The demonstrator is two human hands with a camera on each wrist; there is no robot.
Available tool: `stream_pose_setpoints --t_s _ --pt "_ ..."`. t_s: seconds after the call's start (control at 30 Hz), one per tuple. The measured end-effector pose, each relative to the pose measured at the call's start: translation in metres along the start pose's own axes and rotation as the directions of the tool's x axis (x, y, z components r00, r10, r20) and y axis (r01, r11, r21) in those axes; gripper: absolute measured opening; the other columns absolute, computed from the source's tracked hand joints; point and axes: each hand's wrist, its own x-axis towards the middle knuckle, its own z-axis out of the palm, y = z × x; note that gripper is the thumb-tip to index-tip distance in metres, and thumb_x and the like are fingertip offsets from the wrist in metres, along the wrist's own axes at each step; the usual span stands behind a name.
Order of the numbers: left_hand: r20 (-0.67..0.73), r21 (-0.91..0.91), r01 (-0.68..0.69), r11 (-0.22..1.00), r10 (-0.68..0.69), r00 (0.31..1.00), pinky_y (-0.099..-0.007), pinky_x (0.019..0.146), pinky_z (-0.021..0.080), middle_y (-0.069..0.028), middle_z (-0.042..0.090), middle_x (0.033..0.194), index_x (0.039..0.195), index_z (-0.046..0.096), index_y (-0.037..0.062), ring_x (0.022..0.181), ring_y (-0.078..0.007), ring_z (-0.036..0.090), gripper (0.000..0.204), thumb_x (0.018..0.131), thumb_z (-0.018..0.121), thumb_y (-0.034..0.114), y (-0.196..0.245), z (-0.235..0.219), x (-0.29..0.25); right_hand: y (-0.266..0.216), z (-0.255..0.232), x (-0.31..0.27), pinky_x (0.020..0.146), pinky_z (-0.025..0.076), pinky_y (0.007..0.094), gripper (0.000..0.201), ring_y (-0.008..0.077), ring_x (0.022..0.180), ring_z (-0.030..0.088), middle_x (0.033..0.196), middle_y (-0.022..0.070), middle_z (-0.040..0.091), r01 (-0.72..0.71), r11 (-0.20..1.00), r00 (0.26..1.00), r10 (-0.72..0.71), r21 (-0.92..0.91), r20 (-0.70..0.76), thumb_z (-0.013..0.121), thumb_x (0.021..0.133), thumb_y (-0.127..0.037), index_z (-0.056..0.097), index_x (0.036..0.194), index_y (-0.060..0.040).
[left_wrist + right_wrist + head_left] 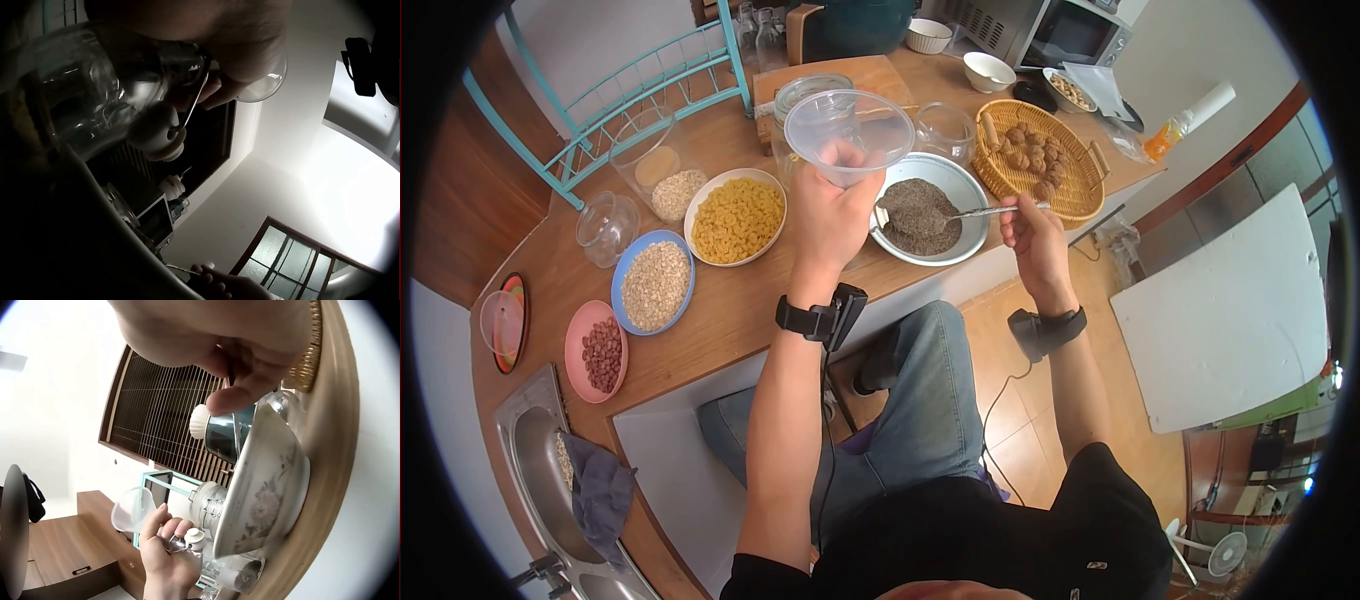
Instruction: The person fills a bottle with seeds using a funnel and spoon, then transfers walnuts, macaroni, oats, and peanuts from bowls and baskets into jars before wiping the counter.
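At the bowl (975,225), spoon (980,212): likely stiff, light; right grip (1037,245) pinching handle.
Glass bottle (140,90): likely fragile, slippery; left grip (832,215) clamped round neck.

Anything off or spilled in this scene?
Only the sink stands out: pale bits lie in it beside a crumpled dark cloth draped over its edge, possibly spilled food, too small to tell.

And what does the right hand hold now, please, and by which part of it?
The right hand holds a spoon near the end of its handle.
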Motion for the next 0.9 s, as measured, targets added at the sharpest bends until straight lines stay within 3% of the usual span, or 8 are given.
stream_pose_setpoints --t_s 0.33,0.43,0.9 --pt "-0.025 0.015 -0.016 1.000 0.017 1.000 -0.0211 0.051 0.038 0.0018 0.056 0.063 0.076 0.056 0.0044 0.056 -0.0041 0.051 0.017 0.087 0.068 0.010 0.000 0.000 -0.001 -0.041 -0.002 0.012 0.061 0.044 0.0231 0.029 0.0096 0.067 0.055 0.079 0.0032 0.063 0.083 0.997 0.997 -0.083 -0.002 -0.009 0.044 0.103 -0.023 0.062 0.100 0.0005" --pt "-0.046 -0.020 0.037 0.999 -0.038 0.998 -0.0255 0.053 0.040 -0.0006 0.059 0.061 0.072 0.057 0.0034 0.059 -0.0069 0.052 0.024 0.085 0.070 0.018 0.005 0.001 -0.002 -0.051 -0.001 0.015 0.061 0.044 0.0229 0.029 0.0093 0.067 0.055 0.079 0.0029 0.062 0.105 0.994 0.994 -0.105 -0.012 -0.010 0.045 0.103 -0.023 0.062 0.100 0.0004" --pt "-0.051 0.003 0.029 1.000 -0.028 0.998 -0.0257 0.051 0.039 -0.0004 0.057 0.060 0.072 0.056 0.0032 0.057 -0.0063 0.050 0.023 0.084 0.071 0.015 0.003 0.001 -0.001 -0.099 0.018 0.023 0.061 0.043 0.0221 0.026 0.0081 0.068 0.055 0.079 0.0015 0.062 0.166 0.986 0.985 -0.163 -0.035 0.059 0.047 0.102 -0.022 0.062 0.099 -0.0004"
